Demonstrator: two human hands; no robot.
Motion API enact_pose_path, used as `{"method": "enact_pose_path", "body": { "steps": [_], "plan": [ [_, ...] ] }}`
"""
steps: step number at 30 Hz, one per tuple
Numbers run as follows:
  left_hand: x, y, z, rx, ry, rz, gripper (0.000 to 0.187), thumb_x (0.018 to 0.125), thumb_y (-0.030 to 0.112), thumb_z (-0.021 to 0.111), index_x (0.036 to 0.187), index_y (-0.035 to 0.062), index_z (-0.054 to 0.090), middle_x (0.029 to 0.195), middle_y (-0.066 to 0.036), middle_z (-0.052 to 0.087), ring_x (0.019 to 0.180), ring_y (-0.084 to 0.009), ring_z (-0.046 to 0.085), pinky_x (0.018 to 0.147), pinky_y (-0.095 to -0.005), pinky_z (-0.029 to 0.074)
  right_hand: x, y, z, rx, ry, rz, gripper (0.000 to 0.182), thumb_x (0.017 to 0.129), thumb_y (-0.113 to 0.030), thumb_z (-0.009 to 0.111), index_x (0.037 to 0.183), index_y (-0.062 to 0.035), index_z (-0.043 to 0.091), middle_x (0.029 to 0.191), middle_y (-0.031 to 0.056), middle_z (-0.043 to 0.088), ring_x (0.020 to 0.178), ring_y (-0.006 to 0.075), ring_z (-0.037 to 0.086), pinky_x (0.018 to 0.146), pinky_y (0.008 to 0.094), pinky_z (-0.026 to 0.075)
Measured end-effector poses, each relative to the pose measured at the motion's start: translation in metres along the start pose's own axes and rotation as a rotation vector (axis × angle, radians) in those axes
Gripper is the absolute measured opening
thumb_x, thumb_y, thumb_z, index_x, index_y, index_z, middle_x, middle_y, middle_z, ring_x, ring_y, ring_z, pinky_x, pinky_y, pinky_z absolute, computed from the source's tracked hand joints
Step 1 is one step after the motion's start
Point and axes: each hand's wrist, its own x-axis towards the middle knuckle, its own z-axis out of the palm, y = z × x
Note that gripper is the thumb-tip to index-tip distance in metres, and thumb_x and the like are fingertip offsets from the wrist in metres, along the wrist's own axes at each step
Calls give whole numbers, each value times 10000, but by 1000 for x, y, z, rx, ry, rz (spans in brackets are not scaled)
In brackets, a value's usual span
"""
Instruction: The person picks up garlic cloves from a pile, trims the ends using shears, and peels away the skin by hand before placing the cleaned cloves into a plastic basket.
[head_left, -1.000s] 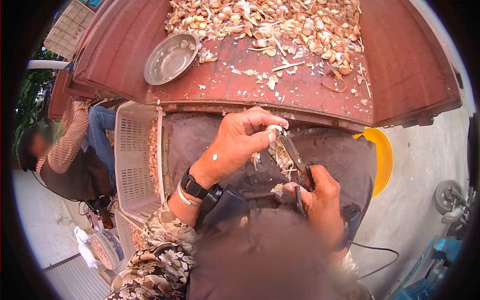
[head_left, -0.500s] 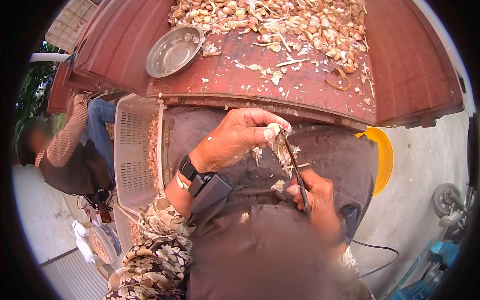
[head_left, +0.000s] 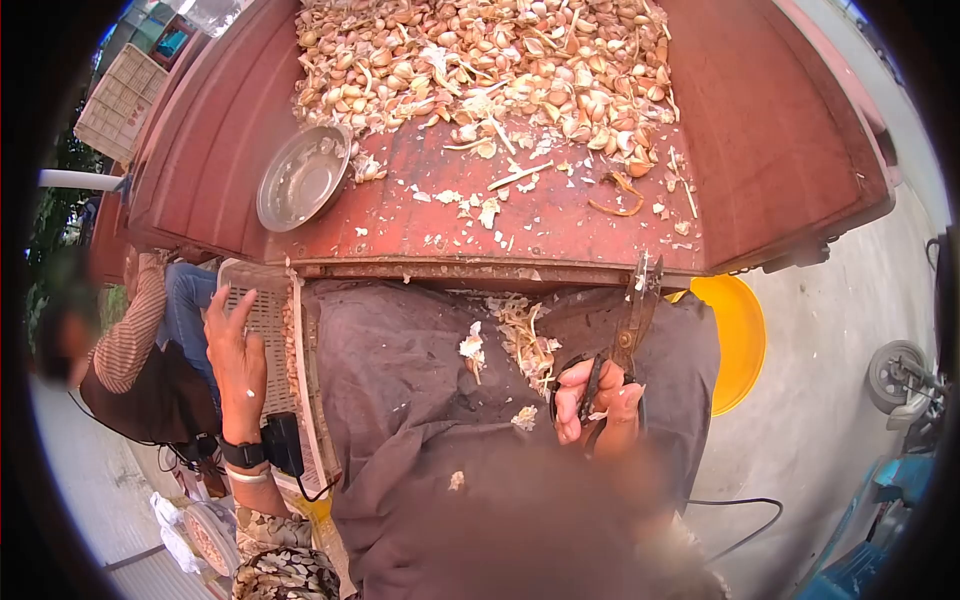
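My right hand (head_left: 602, 408) is closed around the handles of a pair of scissors (head_left: 630, 335). The dark, worn blades point up toward the red bed's edge and stand slightly apart. My left hand (head_left: 238, 365) is over the pale plastic crate (head_left: 268, 335) at my left side, fingers spread and nothing visible in it. Garlic cloves show along the crate's inner side. Across my lap lies a dark apron (head_left: 390, 370), with garlic skins and stalks (head_left: 522, 335) gathered in its middle fold and a few loose scraps around them.
A heap of garlic cloves (head_left: 490, 70) covers the back of the red metal bed (head_left: 420, 225). At its left is a metal bowl (head_left: 305, 185); skin scraps litter the front. A yellow basin (head_left: 735, 340) stands at right. Another person (head_left: 150, 370) sits at left.
My left hand has left the garlic at the scissors and swung left over the crate, opening. The scissors have turned upright in my right hand. The view has tilted up, showing more cloves.
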Motion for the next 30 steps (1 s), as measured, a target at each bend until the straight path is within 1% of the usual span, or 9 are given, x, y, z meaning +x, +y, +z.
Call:
{"method": "enact_pose_path", "body": {
  "steps": [2,4,7,11,18,22,25,26,30],
  "plan": [
    [23,52,15,-239,-3,65,369,778,-95,419,1089,-29,606,1102,-150,573,1077,-267,559,902,-344,436,1,1,1,-13,42,-18,655,882,-585,508,1015,56,532,717,83,573,562,106,518,508,242,451],
    [47,113,45,-674,-244,-31,339,800,-102,453,1090,-20,608,995,-121,604,991,-253,599,845,-342,465,1,2,-1,3,67,-20,643,885,-577,507,1021,51,528,723,80,576,571,107,526,507,242,451],
    [93,193,114,-655,-203,480,195,807,-42,537,986,-9,608,911,-176,583,838,-375,589,732,-398,490,-1,2,-7,-75,122,-32,641,880,-578,518,1024,46,530,733,76,578,581,106,531,517,239,452],
    [139,268,188,-404,-295,555,245,756,-14,614,996,35,617,970,-150,580,919,-357,596,765,-412,486,-1,-8,-5,-186,134,-19,658,868,-598,523,1031,40,532,742,65,576,586,97,524,534,228,444],
    [164,261,215,-264,-309,664,151,767,80,591,907,28,605,977,-141,568,909,-372,589,764,-414,486,2,-17,-2,-232,143,-68,607,874,-560,547,1024,29,533,739,46,567,589,82,513,537,217,431],
    [163,229,196,-202,-439,619,212,711,80,669,903,-3,637,935,-195,632,802,-361,641,712,-426,508,4,-14,-3,-224,147,-39,505,903,-463,550,1014,29,531,737,42,566,587,75,509,534,210,425],
    [155,201,173,-661,-479,146,229,754,98,693,948,-9,638,884,-149,668,719,-261,657,646,-346,515,4,-12,-5,-260,179,-14,340,896,-311,593,991,10,531,729,29,555,586,67,496,531,202,419],
    [148,193,161,-986,-591,-20,199,818,84,671,985,-18,631,867,-106,679,693,-156,650,615,-256,510,6,-11,-3,-291,209,-3,319,888,-291,610,983,3,531,732,26,553,590,63,490,530,202,414],
    [100,178,124,-1436,-759,-308,212,877,86,624,1066,-4,586,911,-66,635,776,-123,634,638,-216,505,9,-4,-2,-746,276,-83,299,809,-215,711,921,-13,520,720,40,503,592,116,462,530,263,394]
  ]
}}
